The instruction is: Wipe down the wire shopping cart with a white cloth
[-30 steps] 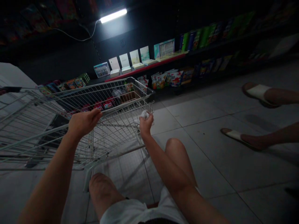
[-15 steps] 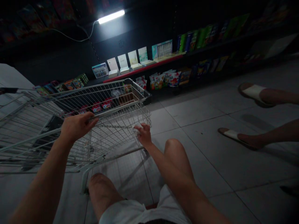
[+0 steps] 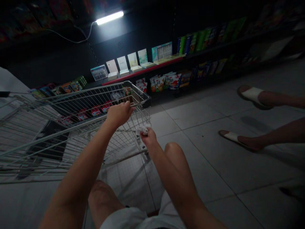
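A wire shopping cart [image 3: 78, 127] stands in front of me, stretching to the left. My left hand [image 3: 119, 114] is closed around its near top rail, close to the dark corner piece [image 3: 147, 102]. Lower down, beside the cart's right end, my right hand [image 3: 149, 136] is closed on a crumpled white cloth [image 3: 142, 128]. The cloth lies against or very near the wire mesh; I cannot tell if it touches. The fingertips of my right hand are partly hidden by the cloth.
Behind the cart runs a dark shelf with upright boxes [image 3: 135, 60] and snack bags [image 3: 172, 81]. A lit tube lamp [image 3: 110, 17] hangs above, with a white cable. At right, another person's feet in white sandals [image 3: 254, 94] stand on the tiled floor [image 3: 190, 168].
My left hand has slid right along the cart's rail toward the corner. My right hand has shifted slightly, and more of the white cloth shows. The view has turned a little.
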A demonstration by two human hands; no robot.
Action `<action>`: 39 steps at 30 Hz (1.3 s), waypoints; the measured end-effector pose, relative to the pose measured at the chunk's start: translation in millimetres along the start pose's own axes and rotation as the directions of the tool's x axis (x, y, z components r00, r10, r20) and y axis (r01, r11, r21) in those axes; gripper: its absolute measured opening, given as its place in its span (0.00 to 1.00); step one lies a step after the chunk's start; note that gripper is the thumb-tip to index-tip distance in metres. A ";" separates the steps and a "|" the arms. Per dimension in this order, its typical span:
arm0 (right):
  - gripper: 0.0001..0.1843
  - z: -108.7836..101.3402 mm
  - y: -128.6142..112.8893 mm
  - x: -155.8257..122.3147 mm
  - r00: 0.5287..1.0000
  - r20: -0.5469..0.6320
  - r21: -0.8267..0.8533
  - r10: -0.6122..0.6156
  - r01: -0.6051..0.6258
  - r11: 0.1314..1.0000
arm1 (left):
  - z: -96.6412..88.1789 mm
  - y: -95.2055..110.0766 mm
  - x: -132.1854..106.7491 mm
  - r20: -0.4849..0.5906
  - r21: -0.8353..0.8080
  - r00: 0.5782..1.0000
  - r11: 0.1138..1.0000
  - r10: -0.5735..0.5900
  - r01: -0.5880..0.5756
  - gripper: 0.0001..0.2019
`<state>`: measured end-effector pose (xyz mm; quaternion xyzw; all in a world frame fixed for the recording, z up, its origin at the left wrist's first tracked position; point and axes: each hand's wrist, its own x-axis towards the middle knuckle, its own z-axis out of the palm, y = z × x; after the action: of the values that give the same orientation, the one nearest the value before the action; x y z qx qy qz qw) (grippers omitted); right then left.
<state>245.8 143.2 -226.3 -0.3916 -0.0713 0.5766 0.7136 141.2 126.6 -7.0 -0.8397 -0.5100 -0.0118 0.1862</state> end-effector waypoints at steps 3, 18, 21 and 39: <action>0.17 17.0 -50.2 5.0 0.952 0.034 -0.055 -0.305 0.307 0.950 | 8.8 1.1 -1.6 -0.061 0.017 0.998 1.000 -0.009 0.010 0.21; 0.22 -49.6 36.8 -39.8 0.565 0.529 -0.591 -0.634 0.781 0.202 | 6.4 -11.4 -28.3 -0.048 0.063 0.999 0.998 -0.026 0.029 0.22; 0.21 -27.8 -16.8 -40.6 0.473 0.434 -0.556 -0.767 0.810 0.185 | 4.0 -18.3 -40.0 -0.048 0.057 0.999 0.998 -0.025 0.028 0.22; 0.21 -84.8 58.7 -49.9 0.664 0.445 -0.620 -0.600 0.713 0.329 | 8.9 15.6 -35.0 -0.024 -0.027 0.999 0.999 -0.023 0.022 0.24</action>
<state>231.5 60.6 -304.4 -0.5464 -0.5038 0.1768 0.6453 136.3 93.2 -27.3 -0.8362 -0.5169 -0.0309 0.1807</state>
